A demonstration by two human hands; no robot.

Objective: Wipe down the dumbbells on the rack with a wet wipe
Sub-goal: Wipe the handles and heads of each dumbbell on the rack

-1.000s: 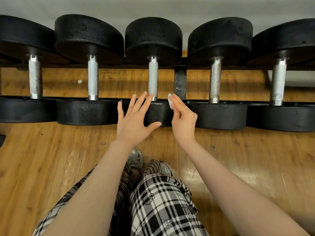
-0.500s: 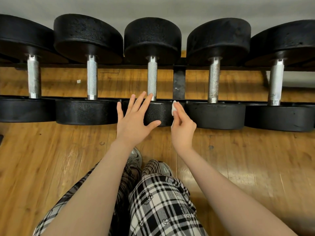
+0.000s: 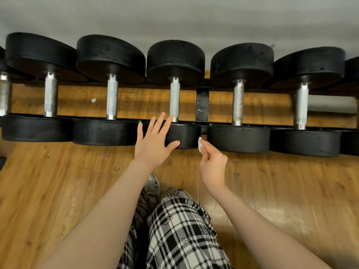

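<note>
White wet wipe (image 3: 200, 145), bunched small, is pinched in the grip of the right hand (image 3: 213, 167), thumb and curled fingers closed round it. The wipe touches the near right edge of the middle dumbbell (image 3: 182, 135), at the rim of its near head. On the left half of that same head the left hand (image 3: 153, 144) lies flat, fingers straight and spread, thumb out along the near edge, holding nothing.

Just right of the middle dumbbell a narrow gap separates its near head from the next dumbbell (image 3: 239, 138); a black rack upright (image 3: 202, 105) shows through behind that gap. To its left the neighbouring head (image 3: 104, 132) sits almost touching it. Further dumbbells continue outward on both sides, their knurled steel handles running away from the person to the far heads against the grey wall (image 3: 174, 16).

Nearer than the middle dumbbell, wooden floor (image 3: 58, 181) lies open to both sides of the plaid trousers (image 3: 180, 235).
</note>
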